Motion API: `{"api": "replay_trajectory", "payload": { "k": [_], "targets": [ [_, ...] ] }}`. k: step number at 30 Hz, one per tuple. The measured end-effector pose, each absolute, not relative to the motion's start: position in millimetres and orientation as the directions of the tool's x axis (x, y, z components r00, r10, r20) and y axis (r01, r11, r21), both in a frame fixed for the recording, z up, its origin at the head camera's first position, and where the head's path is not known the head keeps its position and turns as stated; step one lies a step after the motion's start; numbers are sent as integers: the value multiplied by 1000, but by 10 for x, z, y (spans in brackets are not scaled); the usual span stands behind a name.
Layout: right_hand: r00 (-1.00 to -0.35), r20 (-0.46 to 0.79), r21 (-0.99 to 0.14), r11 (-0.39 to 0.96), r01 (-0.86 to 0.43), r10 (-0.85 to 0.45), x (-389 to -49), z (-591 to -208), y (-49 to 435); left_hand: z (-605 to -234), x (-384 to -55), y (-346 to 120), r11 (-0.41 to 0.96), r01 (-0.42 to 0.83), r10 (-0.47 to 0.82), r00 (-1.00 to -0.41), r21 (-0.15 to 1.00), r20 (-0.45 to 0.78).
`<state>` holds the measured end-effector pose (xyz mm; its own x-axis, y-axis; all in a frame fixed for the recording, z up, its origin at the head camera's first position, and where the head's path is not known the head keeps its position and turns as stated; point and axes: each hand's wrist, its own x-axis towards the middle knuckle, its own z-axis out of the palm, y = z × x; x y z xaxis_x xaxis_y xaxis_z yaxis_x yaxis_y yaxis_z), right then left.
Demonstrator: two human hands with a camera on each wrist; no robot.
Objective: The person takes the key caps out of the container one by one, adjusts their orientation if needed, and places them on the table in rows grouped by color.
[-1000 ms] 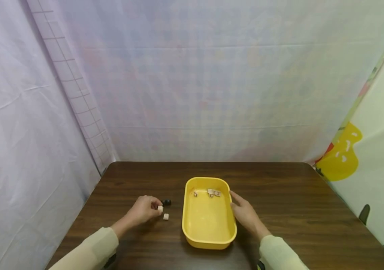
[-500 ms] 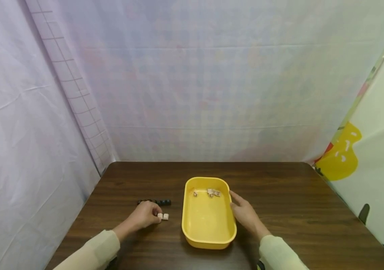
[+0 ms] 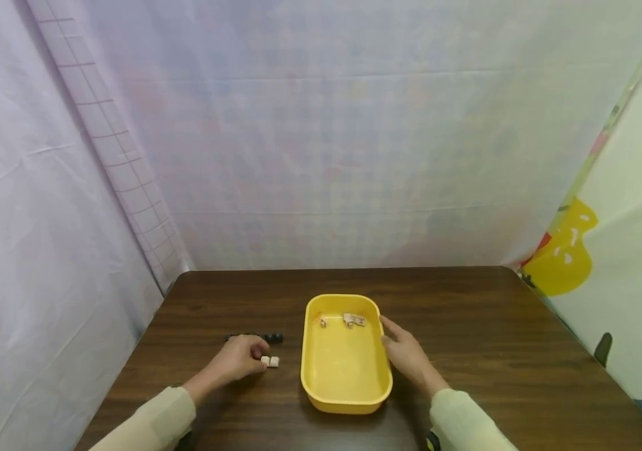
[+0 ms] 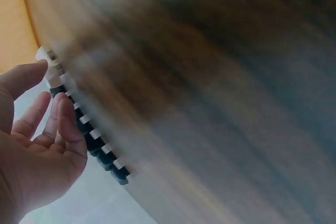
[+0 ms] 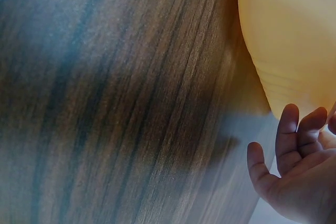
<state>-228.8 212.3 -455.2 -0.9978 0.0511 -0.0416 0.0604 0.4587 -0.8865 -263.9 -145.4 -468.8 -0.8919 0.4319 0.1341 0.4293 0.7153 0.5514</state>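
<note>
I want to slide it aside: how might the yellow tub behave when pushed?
The yellow tub looks like smooth plastic, so it would probably keep its shape and slide easily. Its wide, low form makes tipping seem unlikely. The small pieces at its far end look loose and might shift.

the head view is softly lit, while the left wrist's shows a blurred, shadowed table (image 4: 220,145).
</note>
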Motion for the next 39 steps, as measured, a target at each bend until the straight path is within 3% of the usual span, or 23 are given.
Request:
{"api": "replay_trajectory", "payload": {
  "k": [9, 18, 26, 34, 39],
  "targets": [
    [-998, -44, -889, 453, 62, 51, -2295, -4547, 2114, -4516, -2708, -1352, 726, 364, 327, -929, 583, 173],
    [-998, -48, -894, 442, 65, 49, -2295, -4535, 2118, -4364, -2818, -1112, 750, 378, 332, -925, 543, 185],
    [-998, -55, -895, 441, 69, 44, -2291, -4531, 2131, -4254, -2970, -806, 737, 357, 333, -931, 573, 152],
    [-998, -53, -892, 448, 66, 42, -2287, -4531, 2131, -4230, -3094, -430, 781, 389, 349, -921, 489, 175],
    [-998, -51, -884, 463, 64, 40, -2291, -4529, 2126, -4280, -3162, -241, 828, 355, 334, -934, 433, 127]
  ]
}}
